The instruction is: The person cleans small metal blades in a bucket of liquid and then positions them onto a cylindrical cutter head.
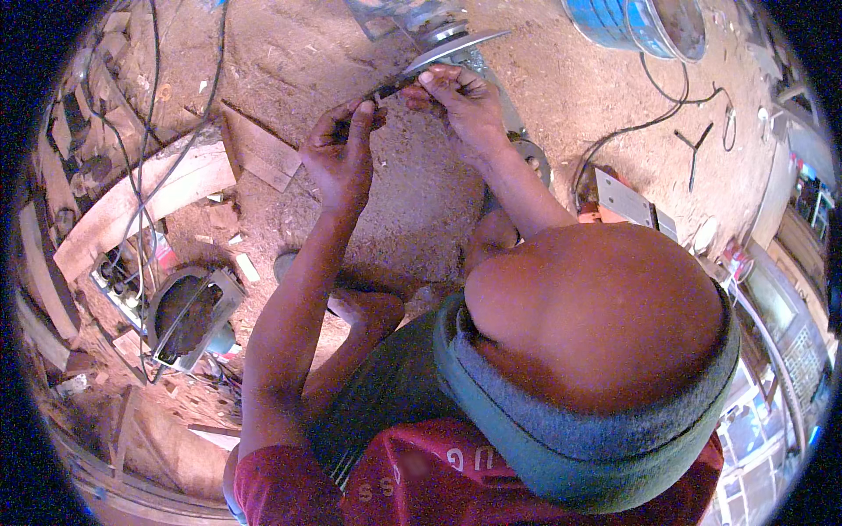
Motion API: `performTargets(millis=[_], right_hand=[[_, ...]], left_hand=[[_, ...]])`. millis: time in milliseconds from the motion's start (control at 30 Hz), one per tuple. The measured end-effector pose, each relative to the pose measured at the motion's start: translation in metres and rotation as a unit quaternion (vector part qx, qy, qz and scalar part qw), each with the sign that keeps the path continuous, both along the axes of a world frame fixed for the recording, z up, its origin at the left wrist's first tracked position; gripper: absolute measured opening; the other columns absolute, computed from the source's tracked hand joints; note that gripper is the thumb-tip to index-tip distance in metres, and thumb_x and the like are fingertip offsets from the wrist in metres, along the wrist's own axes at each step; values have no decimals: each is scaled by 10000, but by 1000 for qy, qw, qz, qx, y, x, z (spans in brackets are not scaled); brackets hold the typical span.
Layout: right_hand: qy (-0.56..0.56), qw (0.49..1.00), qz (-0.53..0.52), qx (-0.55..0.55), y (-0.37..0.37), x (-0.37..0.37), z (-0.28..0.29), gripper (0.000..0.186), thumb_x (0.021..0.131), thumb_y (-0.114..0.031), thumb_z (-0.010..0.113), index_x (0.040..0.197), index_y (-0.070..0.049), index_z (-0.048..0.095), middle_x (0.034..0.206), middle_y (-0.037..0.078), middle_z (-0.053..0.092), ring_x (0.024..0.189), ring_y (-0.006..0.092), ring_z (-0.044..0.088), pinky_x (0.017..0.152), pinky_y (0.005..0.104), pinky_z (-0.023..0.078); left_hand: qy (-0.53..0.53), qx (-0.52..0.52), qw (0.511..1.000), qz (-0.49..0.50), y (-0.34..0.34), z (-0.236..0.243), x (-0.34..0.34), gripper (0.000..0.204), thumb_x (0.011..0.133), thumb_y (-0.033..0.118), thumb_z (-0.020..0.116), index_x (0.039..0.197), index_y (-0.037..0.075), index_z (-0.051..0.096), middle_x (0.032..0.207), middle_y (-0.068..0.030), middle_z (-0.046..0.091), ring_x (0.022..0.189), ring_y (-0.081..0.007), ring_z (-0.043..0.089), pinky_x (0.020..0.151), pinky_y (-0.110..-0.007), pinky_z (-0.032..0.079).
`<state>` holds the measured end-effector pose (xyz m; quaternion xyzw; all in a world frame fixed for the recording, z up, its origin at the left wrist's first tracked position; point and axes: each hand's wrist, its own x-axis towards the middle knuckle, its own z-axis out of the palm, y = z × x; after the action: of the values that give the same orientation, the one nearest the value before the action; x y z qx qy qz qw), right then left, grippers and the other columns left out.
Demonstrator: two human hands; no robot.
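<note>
A thin grey disc is mounted on a round metal hub at the top, seen nearly edge-on. Just below its left rim, my two hands meet around a short, thin dark piece. My left hand pinches its near left end between thumb and fingers. My right hand is closed at the other end, thumb and fingertips close under the disc. Whether the piece touches the disc cannot be made out, and the fingers cover part of it.
A blue drum lies at the upper right, with a black cable looping below it. Curved wooden boards and hanging cords are at left, above a dark open container. A pale metal plate is at right.
</note>
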<state>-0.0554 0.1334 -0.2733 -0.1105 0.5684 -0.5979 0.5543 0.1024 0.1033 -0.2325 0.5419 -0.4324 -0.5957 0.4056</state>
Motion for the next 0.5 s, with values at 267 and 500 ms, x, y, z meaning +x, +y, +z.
performTargets(millis=[267, 500], right_hand=[[-23, 999, -5, -26, 1, -5, -3, 70, 868, -71, 621, 911, -24, 593, 885, 101, 648, 826, 242, 670, 731, 370, 571], [32, 999, -4, 11, 0, -8, -3, 51, 873, -66, 613, 895, -24, 595, 890, 106, 644, 835, 255, 669, 741, 369, 575]], left_hand=[[8, -25, 999, -18, -2, -6, -4, 148, 869, 55, 621, 930, -79, 627, 813, -137, 674, 739, -169, 658, 706, -281, 542], [25, -23, 999, -13, -1, -9, -8, 144, 867, 52, 625, 927, -78, 623, 811, -141, 672, 731, -170, 661, 709, -277, 544]])
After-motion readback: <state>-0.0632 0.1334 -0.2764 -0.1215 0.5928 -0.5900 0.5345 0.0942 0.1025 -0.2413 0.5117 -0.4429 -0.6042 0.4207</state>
